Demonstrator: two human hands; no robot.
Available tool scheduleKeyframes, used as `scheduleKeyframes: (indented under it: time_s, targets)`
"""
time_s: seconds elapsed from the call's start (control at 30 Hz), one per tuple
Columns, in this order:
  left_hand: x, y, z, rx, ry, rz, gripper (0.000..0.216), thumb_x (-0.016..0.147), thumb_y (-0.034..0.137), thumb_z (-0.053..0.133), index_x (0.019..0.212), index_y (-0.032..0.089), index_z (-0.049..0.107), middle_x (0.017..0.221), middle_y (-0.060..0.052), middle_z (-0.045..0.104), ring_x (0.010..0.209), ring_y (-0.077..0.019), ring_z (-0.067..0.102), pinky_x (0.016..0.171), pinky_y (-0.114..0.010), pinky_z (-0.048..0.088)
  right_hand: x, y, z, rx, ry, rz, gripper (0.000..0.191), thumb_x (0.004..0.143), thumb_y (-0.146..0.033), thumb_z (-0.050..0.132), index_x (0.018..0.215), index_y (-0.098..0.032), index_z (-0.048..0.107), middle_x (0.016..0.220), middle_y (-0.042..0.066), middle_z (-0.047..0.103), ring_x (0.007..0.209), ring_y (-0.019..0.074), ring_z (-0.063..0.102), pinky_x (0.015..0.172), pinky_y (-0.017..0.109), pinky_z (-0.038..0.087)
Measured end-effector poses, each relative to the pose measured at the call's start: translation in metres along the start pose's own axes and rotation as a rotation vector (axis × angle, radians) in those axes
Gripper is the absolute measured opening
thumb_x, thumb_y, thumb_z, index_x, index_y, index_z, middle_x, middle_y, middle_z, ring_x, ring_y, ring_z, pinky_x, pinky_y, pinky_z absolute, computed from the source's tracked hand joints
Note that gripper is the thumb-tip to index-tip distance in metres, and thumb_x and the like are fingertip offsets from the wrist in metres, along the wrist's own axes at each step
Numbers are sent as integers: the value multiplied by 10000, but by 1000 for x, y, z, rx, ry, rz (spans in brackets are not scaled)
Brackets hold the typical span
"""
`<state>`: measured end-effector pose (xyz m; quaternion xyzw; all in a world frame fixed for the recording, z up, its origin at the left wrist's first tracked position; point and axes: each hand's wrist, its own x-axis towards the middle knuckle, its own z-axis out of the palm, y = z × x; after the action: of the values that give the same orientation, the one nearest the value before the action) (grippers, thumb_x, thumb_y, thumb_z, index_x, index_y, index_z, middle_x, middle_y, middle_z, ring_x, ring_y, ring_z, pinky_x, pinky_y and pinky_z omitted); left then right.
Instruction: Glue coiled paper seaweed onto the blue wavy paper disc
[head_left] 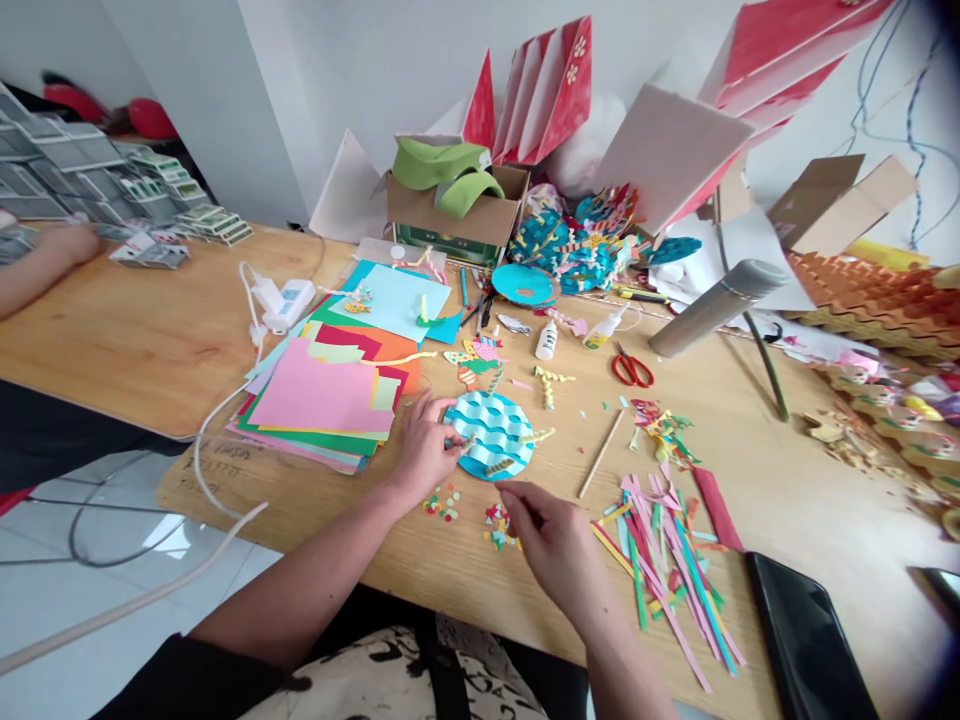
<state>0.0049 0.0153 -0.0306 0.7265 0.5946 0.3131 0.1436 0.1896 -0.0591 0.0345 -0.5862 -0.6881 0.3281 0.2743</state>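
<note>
A round blue paper disc (469,466) lies on the table, covered with wavy pale-blue and white paper strips. Several twisted yellow-green paper strips (537,436) stick out around its edge. At the disc's left side, my left hand (427,448) has thumb and finger closed on one short twisted strip (469,442), its other fingers resting by the rim. My right hand (551,535) is just below the disc with thumb and forefinger pinched together; anything between them is too small to make out. Small coloured paper bits (496,522) lie beside and partly behind that hand.
Left lies a stack of coloured paper (319,385). Behind the disc are paper fish (480,355), a glue bottle (547,341) and red-handled scissors (632,369). To the right are a wooden stick (601,454), paper strips (671,560) and a black phone (806,635). Another person's hand (71,240) is far left.
</note>
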Motion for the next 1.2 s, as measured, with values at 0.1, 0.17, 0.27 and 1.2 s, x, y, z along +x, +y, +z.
scheduleKeyframes:
  time_s: [0.1,0.17,0.27,1.2]
  targets:
    - [0,0,-1,-8,-13,1,110,667,142,755,607,220,706,1278,-28,588,1354,-318,341,1124,-523,321,-3,-2,-16,78,236,49,340,888,-413,510,907,-155,731,522,-3,599,460,122,556,446,206,405]
    - [0,0,-2,-11,-18,-1,111,668,134,748,610,219,707,1278,-29,588,1353,-317,343,1125,-522,319,-5,-5,-25,112,417,99,325,869,-423,548,902,-154,727,497,-23,555,443,106,526,434,196,395]
    - [0,0,-2,-17,-8,-8,121,670,127,737,602,221,702,1265,-28,597,1350,-315,346,1126,-519,319,-9,-8,-34,163,591,141,322,853,-432,581,896,-145,720,484,-35,513,426,94,489,408,193,365]
    - [2,0,-1,-57,-18,-19,135,647,118,759,573,210,693,1234,-36,610,1331,-321,358,1118,-519,321,59,-54,-68,-35,10,-270,271,863,-362,564,887,-149,730,565,0,612,503,98,521,465,210,382]
